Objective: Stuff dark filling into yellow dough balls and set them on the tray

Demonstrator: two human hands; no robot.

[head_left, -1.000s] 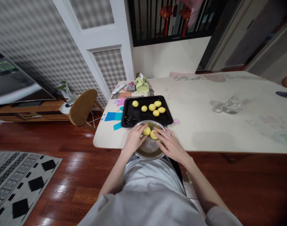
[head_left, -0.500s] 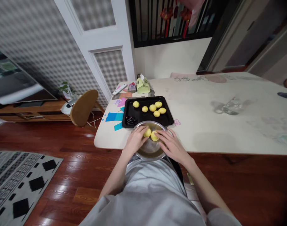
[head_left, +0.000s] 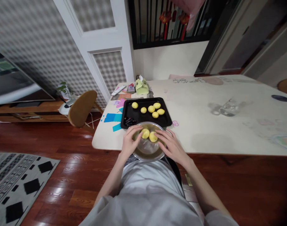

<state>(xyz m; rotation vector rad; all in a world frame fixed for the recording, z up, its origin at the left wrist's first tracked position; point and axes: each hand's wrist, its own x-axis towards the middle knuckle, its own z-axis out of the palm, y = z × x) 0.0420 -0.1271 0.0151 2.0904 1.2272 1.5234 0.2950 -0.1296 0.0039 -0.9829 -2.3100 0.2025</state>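
Two yellow lemons, a left one (head_left: 145, 133) and a right one (head_left: 153, 137), lie side by side in a round metal bowl (head_left: 149, 153). My left hand (head_left: 131, 140) is open at the bowl's left side, its fingers stretched over the rim and its thumb close to the left lemon. On the opposite side my right hand (head_left: 170, 142) has its fingers spread over the rim, with the fingertips at the right lemon's edge. Behind the bowl is a black tray (head_left: 140, 117) with several more lemons (head_left: 151, 109) and a cluster of small dark items (head_left: 129, 121) in its near left corner.
The bowl is at the front edge of a white table (head_left: 192, 125). A green tissue box (head_left: 141, 86) and a white remote (head_left: 119, 90) sit at the far left. A clear glass (head_left: 229, 108) is on the right. A wooden chair (head_left: 83, 108) stands left of the table.
My left hand has drawn back leftward off the left lemon, and its fingers have opened. My right hand has loosened slightly around the right lemon. The whole view has shifted a little.
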